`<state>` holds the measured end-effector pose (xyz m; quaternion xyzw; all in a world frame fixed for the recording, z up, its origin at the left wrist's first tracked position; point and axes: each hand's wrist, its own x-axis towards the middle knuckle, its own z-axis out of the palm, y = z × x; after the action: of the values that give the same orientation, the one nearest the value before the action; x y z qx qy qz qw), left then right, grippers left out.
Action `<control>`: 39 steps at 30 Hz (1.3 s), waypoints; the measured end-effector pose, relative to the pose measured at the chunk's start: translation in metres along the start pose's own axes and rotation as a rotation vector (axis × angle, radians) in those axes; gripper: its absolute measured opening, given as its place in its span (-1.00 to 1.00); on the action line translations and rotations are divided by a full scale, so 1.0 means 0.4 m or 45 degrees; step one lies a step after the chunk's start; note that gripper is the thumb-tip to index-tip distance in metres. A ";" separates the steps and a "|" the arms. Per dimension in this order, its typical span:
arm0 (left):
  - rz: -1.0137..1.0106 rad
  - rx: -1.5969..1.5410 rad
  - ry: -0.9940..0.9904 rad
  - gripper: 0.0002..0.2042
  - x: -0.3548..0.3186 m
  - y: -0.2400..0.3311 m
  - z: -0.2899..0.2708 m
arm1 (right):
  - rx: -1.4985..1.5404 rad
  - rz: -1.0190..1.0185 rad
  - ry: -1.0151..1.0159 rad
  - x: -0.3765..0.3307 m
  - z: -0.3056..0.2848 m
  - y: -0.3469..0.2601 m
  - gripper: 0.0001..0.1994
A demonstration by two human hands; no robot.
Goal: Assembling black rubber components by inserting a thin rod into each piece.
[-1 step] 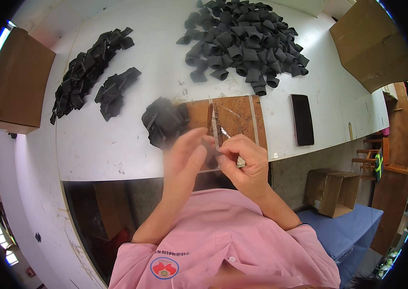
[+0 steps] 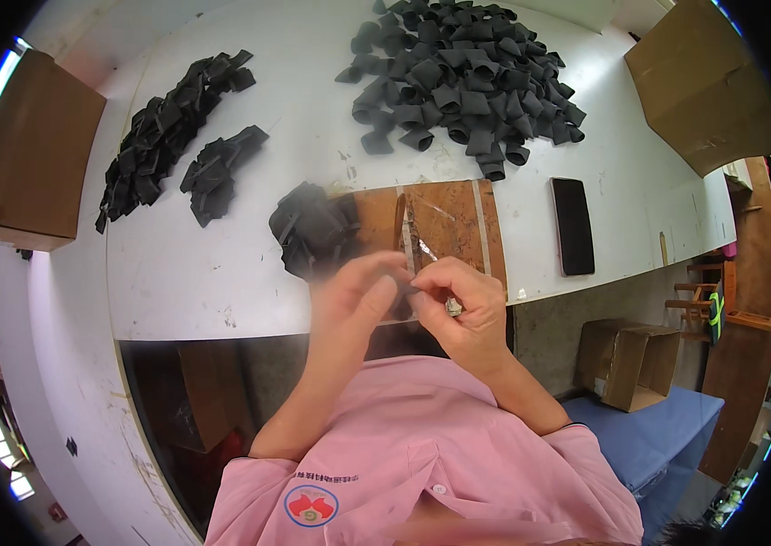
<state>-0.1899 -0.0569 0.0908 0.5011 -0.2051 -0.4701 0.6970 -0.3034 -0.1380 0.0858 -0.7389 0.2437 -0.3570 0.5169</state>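
Observation:
My left hand (image 2: 358, 296) and my right hand (image 2: 465, 309) meet over the near edge of a brown board (image 2: 453, 218). A small dark fabric piece (image 2: 401, 306) shows between them, partly hidden. Thumb and fingers of my left hand close around it, slightly blurred. My right hand pinches at its edge, with a small silvery object (image 2: 453, 307) in the curled fingers, too covered to name. Just beyond my left hand lies a bunch of folded black fabric pieces (image 2: 308, 227).
Many black fabric loops (image 2: 467, 82) are heaped at the far side of the white table (image 2: 303, 118). Two more black piles (image 2: 153, 136) lie left. A phone (image 2: 572, 226) rests at right. Cardboard boxes stand left (image 2: 35, 150) and right (image 2: 704, 86); an open box (image 2: 626, 364) sits on blue cloth.
The fingers of my left hand have tipped inward and sit closer to my right fingertips. Less of the dark fabric piece shows between the hands.

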 end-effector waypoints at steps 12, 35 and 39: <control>0.107 0.113 0.169 -0.90 -0.003 -0.044 -0.031 | -0.095 -0.124 -0.005 -0.005 0.009 -0.012 -0.81; 0.015 -0.277 0.284 -0.92 -0.067 -0.074 -0.025 | 0.329 0.216 0.106 -0.066 -0.015 0.021 -0.84; -0.018 -0.480 0.227 -0.94 -0.085 -0.070 -0.001 | 0.181 0.170 -0.097 -0.076 0.023 -0.001 -0.71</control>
<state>-0.2181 -0.0289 0.0719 0.4027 -0.0476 -0.4588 0.7906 -0.3152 -0.1102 0.0760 -0.6956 0.2467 -0.3098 0.5994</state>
